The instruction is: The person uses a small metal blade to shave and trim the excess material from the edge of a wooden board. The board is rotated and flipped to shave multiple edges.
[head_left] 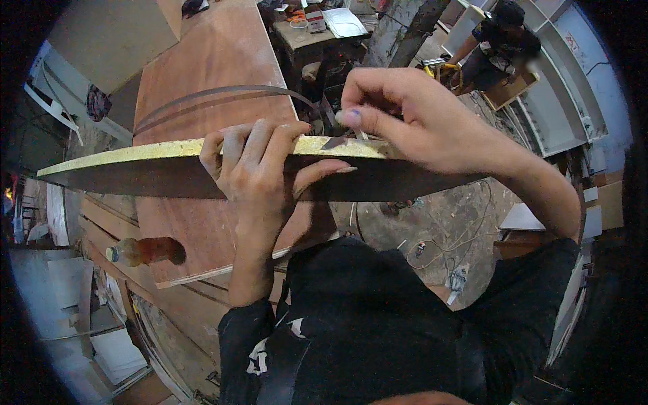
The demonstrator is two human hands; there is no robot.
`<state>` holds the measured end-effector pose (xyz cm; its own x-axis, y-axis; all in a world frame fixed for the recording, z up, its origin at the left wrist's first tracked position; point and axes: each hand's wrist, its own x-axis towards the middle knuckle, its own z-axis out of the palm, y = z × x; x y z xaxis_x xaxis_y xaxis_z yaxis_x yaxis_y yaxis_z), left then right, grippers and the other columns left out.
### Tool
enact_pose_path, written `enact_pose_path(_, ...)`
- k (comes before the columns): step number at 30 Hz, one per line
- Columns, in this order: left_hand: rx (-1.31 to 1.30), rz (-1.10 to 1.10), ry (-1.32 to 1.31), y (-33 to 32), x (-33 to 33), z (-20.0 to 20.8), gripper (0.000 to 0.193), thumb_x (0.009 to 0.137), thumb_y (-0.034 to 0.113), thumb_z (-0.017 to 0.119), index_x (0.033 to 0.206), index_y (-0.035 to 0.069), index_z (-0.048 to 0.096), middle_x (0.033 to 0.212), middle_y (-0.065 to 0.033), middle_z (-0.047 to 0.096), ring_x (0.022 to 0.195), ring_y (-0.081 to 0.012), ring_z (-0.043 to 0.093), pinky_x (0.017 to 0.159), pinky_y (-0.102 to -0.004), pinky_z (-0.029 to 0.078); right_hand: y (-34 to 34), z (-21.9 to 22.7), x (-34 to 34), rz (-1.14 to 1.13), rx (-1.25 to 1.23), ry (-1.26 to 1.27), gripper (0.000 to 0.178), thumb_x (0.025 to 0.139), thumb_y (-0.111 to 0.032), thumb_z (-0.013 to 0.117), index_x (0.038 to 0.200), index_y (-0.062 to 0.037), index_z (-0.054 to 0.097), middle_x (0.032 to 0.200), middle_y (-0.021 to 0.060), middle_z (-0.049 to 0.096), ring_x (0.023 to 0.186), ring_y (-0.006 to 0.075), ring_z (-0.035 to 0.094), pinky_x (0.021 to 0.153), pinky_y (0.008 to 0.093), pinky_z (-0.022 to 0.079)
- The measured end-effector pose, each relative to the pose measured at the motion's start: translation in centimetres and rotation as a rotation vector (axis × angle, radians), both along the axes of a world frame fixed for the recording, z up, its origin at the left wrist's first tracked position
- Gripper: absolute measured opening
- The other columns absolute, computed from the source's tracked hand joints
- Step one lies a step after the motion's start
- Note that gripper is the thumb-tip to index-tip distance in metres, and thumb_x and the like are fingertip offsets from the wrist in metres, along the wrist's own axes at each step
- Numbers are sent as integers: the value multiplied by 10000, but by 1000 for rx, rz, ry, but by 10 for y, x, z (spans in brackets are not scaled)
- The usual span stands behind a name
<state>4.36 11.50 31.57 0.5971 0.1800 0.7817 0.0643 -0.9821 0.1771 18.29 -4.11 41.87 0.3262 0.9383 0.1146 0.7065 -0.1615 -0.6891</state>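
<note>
A long board (pixel 155 177) stands on edge across the view, its upper edge coated yellow and its near face dark. My left hand (pixel 253 158) grips it, the fingers over the top edge and the thumb along the near face. My right hand (pixel 412 115) is closed in a pinch just above the edge, farther right; what is between its fingers is mostly hidden. A small dark, pointed piece (pixel 334 143) lies on the yellow edge between my hands. Behind the board, a thin dark strip (pixel 229 91) curves over a reddish wood panel (pixel 209 54).
A bottle with reddish-brown liquid (pixel 148 251) rests on the panel's near left part. Cables (pixel 466 236) lie on the floor at right. A cluttered table (pixel 304 40) stands at the back. Another person (pixel 499 47) works at far right beside a white shelf unit (pixel 553 88).
</note>
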Motion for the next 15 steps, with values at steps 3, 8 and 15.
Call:
enact_pose_path(3,-2,5,9,2,-6,-1,517,680,658,722,905,192,714,867,48,629,859,-183,559,949,-381,327,-2,-10,6,8,85,-14,164,944,-135,607,961,29,609,748,193,596,689,294,594,649,385,463)
enact_pose_path(8,-8,7,-5,-2,-13,-2,562,668,685,701,894,171,723,826,8,603,838,-219,552,915,-386,340,-12,-10,0,184,125,-268,186,860,-39,606,1044,-8,610,813,176,607,760,321,626,676,407,488)
enact_pose_path(15,-17,39,6,-6,-20,-3,585,665,712,678,906,183,737,841,13,609,868,-221,545,935,-407,330,-24,-22,7,404,367,-979,211,730,-168,677,923,-81,681,918,26,659,815,170,654,691,305,551)
